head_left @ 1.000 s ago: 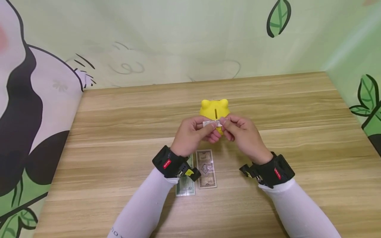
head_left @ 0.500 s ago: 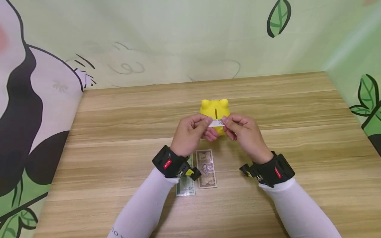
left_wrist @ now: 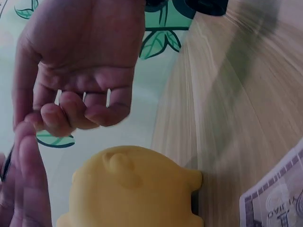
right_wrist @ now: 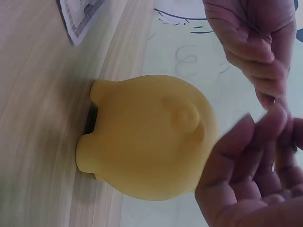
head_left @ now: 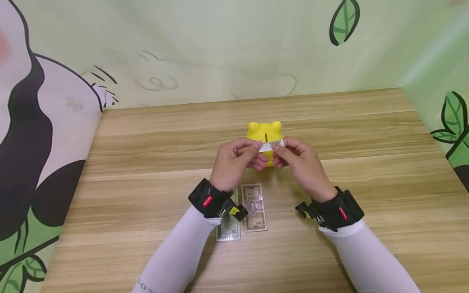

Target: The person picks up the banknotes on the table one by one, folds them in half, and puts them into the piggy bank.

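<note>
Both hands meet over a yellow piggy bank (head_left: 257, 133), whose coin slot shows just beyond the fingers in the head view. Between them stretches a narrow whitish strip of paper (head_left: 266, 147), which looks like a folded banknote. My left hand (head_left: 232, 165) pinches its left end between thumb and fingers. With thumb and fingers, my right hand (head_left: 303, 167) pinches the strip toward its right end. The piggy bank's rounded rump and curled tail (right_wrist: 184, 117) face the right wrist camera, below the hands.
A brown banknote (head_left: 254, 209) lies flat on the wooden table (head_left: 154, 146), nearer the body than the piggy bank. Left of it a green banknote (head_left: 229, 231) is partly covered by the left wrist's camera strap (head_left: 212, 201). A printed cloth wall (head_left: 220, 53) stands behind the table.
The paper strip has been drawn out between the fingers and shifted slightly up and right, now overlapping the slot's near end. Both hands have moved only a little.
</note>
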Motion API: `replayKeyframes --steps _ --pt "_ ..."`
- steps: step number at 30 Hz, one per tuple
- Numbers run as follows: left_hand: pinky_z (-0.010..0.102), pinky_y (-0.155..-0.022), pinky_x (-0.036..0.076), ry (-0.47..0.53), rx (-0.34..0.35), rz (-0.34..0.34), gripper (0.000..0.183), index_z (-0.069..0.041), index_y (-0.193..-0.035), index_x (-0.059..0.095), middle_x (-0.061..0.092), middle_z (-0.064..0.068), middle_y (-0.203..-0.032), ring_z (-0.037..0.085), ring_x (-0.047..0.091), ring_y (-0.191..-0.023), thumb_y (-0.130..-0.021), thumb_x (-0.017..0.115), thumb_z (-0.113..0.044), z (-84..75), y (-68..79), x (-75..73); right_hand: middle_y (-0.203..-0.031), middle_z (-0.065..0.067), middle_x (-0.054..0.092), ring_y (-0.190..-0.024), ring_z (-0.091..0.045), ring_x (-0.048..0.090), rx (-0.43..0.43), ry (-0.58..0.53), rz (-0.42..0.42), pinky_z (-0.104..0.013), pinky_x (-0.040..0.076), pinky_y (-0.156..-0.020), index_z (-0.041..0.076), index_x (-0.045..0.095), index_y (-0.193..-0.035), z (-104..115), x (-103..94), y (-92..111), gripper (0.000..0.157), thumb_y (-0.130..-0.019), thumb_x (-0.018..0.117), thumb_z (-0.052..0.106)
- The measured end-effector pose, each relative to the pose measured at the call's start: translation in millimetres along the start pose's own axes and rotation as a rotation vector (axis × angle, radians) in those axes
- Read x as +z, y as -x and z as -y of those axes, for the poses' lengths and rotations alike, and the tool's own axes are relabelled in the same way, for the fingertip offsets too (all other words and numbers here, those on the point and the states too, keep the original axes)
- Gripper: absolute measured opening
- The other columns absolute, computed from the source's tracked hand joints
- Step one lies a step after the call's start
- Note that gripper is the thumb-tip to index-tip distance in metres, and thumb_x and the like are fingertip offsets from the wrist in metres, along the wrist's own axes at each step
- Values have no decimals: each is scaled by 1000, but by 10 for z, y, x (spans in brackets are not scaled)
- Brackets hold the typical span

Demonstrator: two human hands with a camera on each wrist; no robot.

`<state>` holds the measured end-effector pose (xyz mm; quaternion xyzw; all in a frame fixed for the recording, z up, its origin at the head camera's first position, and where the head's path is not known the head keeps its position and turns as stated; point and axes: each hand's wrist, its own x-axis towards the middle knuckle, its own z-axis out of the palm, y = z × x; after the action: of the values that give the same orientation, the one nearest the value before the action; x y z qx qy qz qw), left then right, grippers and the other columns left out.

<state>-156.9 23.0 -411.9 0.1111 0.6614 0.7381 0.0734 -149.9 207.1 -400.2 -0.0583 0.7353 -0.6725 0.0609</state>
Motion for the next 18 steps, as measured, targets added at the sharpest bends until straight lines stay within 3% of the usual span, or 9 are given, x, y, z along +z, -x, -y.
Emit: replayKeyframes --steps 6,9,12,15,18 --pt "44 -70 60 -45 -1 -47 20 2 -101 64 70 17 -89 28 65 -80 -96 62 -17 -11 -24 -50 -71 -4 58 -64 -18 55 -87 -144 -167 -22 54 -58 3 57 -71 19 -76 -24 23 -93 61 10" --pt "45 -74 59 -168 6 -72 20 -5 -105 66 67 9 -101 18 61 -91 -95 64 -22 -17 -27 -77 -69 -4 56 -61 -18 54 -129 -169 -212 -22 54 -57 3 57 -69 24 -118 -36 24 -92 63 7" --pt "43 -82 55 -357 40 -69 18 -13 -105 72 63 -2 -117 9 53 -106 -94 65 -25 -5 -36 -87 -73 -4 58 -66 -22 55 -134 -156 -221 -23 55 -60 -2 58 -71 28 -138 -37 22 -91 64 7" --pt "49 -101 40 -526 65 -34 18 -17 -104 76 57 -10 -132 9 37 -126 -94 65 -28 10 -46 -76 -88 -8 63 -74 -26 57 -130 -120 -227 -23 56 -61 -9 57 -76 33 -148 -31 21 -90 62 5" --pt "58 -112 19 -610 39 0 21 -18 -102 76 50 -17 -139 12 19 -137 -93 64 -33 31 -45 -53 -102 -13 65 -74 -29 56 -126 -87 -223 -22 56 -60 -14 54 -78 35 -155 -27 21 -90 59 2"
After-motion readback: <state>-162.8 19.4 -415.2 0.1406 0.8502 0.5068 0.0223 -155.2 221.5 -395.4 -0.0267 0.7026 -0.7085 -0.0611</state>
